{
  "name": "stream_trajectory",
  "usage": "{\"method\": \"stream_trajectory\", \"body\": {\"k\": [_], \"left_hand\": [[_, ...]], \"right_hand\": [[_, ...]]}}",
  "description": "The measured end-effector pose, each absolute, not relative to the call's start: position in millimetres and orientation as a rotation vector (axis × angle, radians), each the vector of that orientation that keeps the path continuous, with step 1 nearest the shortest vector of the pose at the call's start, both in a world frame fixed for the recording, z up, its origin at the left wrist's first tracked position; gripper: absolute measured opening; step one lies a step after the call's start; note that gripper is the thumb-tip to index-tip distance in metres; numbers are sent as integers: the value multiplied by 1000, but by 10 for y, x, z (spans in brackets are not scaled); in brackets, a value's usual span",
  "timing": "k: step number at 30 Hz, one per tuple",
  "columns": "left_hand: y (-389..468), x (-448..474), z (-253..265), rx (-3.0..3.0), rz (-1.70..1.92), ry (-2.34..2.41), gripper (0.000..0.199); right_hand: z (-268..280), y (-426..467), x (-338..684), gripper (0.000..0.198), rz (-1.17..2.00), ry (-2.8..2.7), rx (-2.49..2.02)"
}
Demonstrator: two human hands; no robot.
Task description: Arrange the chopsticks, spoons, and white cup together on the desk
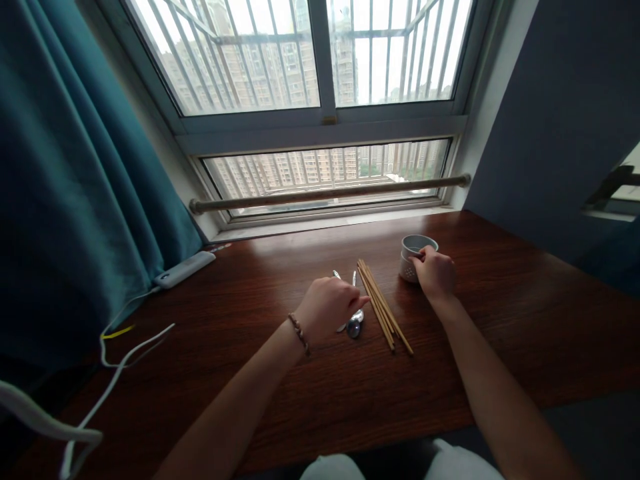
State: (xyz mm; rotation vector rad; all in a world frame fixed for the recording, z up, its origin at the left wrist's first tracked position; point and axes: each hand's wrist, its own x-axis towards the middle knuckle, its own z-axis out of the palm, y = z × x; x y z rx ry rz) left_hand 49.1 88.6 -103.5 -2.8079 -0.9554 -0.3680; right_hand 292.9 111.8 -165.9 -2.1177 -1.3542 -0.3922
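My right hand (436, 272) pinches the near right rim of a light grey utensil holder (409, 269) with small holes in its lower wall. The holder stands upright on the table. To its left lies a loose bundle of wooden chopsticks (378, 301), roughly side by side and slanting toward me. My left hand (333, 303), with a braided bracelet at the wrist, is closed above several metal spoons (354, 327), beside the chopsticks. It covers the middle of the spoons, and its curled fingers hide whatever they may hold.
The dark wooden table (225, 400) reaches to the window sill. On the left are a white power strip (186, 269), a white cable (120, 373) and a yellow strip (117, 331). A teal curtain (100, 147) hangs there. A metal rail (330, 193) crosses the window.
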Motion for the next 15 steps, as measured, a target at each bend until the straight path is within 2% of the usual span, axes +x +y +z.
{"method": "stream_trajectory", "body": {"k": [3, 6, 7, 9, 11, 13, 15], "left_hand": [[753, 548, -1307, -2912, -506, -844, 42], [657, 519, -1629, -2990, -589, -711, 26], [641, 492, -1730, -3003, -604, -669, 26], [629, 422, -1900, -3015, -711, -615, 42], [627, 350, -2015, -3021, -950, -628, 43], [619, 289, -2066, -3018, -1197, -634, 29], [599, 245, -2063, -3020, -1293, -581, 9]], "right_hand": [[-1654, 1107, 2893, 18, -445, -1340, -2202], [-1649, 1089, 2841, 17, -495, -1339, -2244], [-1646, 1081, 2819, 17, -510, -1341, -2254], [-1641, 1062, 2771, 17, -537, -1326, -2285], [-1635, 1041, 2724, 18, -548, -1297, -2331], [-1631, 1024, 2686, 20, -551, -1280, -2360], [-1630, 1017, 2662, 22, -555, -1287, -2367]]}}
